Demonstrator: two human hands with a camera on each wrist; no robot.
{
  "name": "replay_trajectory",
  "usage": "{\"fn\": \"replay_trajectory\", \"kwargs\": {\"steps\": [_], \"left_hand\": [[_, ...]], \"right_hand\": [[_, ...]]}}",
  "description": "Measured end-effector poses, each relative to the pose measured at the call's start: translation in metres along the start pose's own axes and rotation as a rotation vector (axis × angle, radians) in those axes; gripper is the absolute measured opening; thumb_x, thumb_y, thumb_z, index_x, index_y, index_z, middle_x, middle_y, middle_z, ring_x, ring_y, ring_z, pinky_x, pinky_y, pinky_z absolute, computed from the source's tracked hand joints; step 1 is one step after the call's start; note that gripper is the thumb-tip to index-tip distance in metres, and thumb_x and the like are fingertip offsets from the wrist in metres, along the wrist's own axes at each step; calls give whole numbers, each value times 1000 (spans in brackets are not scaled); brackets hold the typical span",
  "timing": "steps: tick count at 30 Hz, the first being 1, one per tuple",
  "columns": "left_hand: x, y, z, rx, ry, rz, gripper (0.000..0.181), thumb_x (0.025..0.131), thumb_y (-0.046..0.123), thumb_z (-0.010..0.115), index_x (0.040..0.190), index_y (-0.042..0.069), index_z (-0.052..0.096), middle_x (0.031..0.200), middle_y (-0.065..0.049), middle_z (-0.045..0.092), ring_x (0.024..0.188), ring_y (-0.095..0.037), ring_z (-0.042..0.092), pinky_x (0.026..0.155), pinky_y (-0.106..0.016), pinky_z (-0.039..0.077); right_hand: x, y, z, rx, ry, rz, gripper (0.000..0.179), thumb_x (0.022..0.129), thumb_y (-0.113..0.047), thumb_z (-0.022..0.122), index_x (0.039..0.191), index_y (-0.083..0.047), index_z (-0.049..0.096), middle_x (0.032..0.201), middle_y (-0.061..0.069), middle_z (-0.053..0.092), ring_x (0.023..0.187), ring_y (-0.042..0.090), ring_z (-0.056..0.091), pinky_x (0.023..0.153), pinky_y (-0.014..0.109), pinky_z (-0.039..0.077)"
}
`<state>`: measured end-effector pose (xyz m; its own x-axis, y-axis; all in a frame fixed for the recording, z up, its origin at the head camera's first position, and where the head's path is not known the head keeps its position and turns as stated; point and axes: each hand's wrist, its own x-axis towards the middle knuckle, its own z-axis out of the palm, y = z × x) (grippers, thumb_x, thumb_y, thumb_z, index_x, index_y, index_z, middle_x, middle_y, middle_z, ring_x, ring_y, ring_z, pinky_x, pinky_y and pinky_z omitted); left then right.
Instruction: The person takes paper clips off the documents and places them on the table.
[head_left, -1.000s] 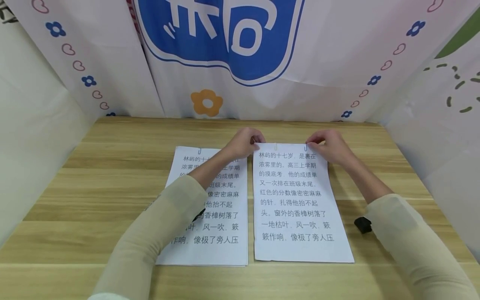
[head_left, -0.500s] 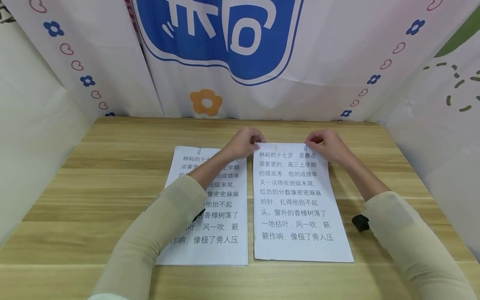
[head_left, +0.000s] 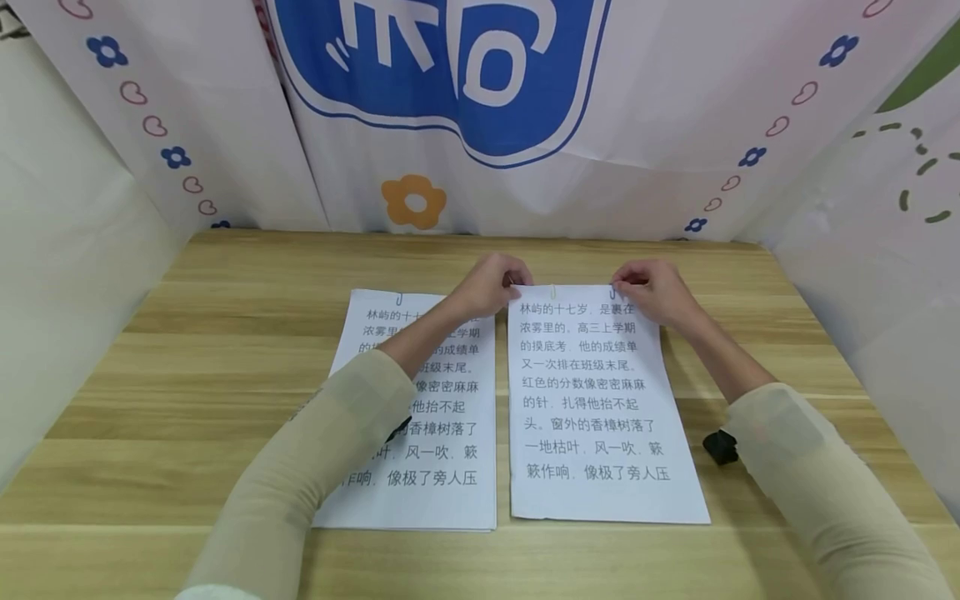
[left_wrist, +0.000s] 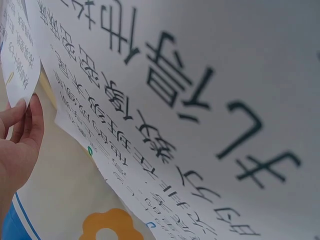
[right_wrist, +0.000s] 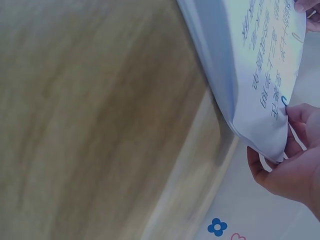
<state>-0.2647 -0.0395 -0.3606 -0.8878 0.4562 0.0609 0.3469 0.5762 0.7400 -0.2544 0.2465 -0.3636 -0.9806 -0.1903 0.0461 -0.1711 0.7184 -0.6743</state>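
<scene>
Two stacks of printed white paper lie side by side on a wooden table. At the top left corner of the right paper stack (head_left: 585,400), my left hand (head_left: 491,283) pinches the edge; the left wrist view also shows this left hand (left_wrist: 20,135). A dark blue paper clip (head_left: 612,292) sits at the same stack's top right, pinched by the fingertips of my right hand (head_left: 656,290). In the right wrist view, the blue clip (right_wrist: 284,101) touches the right hand (right_wrist: 295,160), whose other fingers are behind the paper's raised corner. A yellow paper clip (head_left: 552,292) is between the hands.
My left forearm crosses over the left paper stack (head_left: 442,500), which has a dark clip (head_left: 399,299) on its top edge. A printed white backdrop (head_left: 637,192) rises behind the table (head_left: 187,375). Black wrist gear (head_left: 720,447) shows beneath the right sleeve.
The view shifts very slightly. Both hands stay at the top edge of the right stack, and the right forearm has moved a little inward.
</scene>
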Motion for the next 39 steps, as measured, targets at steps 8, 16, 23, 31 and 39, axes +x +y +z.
{"fn": "replay_trajectory", "kwargs": {"steps": [8,16,23,31,39], "left_hand": [[2,0,0,-3,0,5,23,94,-16,61,108,-1,73,100,-12,68,94,-23,60,82,-27,52],[2,-1,1,2,0,6,22,94,-15,62,107,-1,73,100,-12,67,93,-23,59,82,-27,52],[1,-2,1,6,3,15,21,94,-15,62,105,-2,74,98,-12,67,90,-22,58,80,-26,50],[1,-3,2,6,6,20,21,94,-16,62,103,-1,74,96,-11,67,90,-22,58,80,-26,51],[1,-4,2,-2,7,12,21,93,-16,63,104,-1,74,96,-11,67,91,-23,59,81,-27,52]], "right_hand": [[0,0,2,31,28,32,19,103,-6,60,115,4,70,111,22,67,95,29,59,80,32,47],[-2,-2,4,41,43,47,20,104,-7,59,116,4,70,112,22,66,95,29,58,81,34,46],[-2,-3,5,58,35,54,21,105,-8,58,118,5,69,115,24,65,100,32,57,85,35,44],[-1,-3,7,65,49,68,21,104,-8,59,117,5,68,115,24,66,100,32,58,86,37,45],[-2,0,7,56,41,48,19,103,-7,60,115,4,69,111,23,66,96,30,59,81,31,47]]}}
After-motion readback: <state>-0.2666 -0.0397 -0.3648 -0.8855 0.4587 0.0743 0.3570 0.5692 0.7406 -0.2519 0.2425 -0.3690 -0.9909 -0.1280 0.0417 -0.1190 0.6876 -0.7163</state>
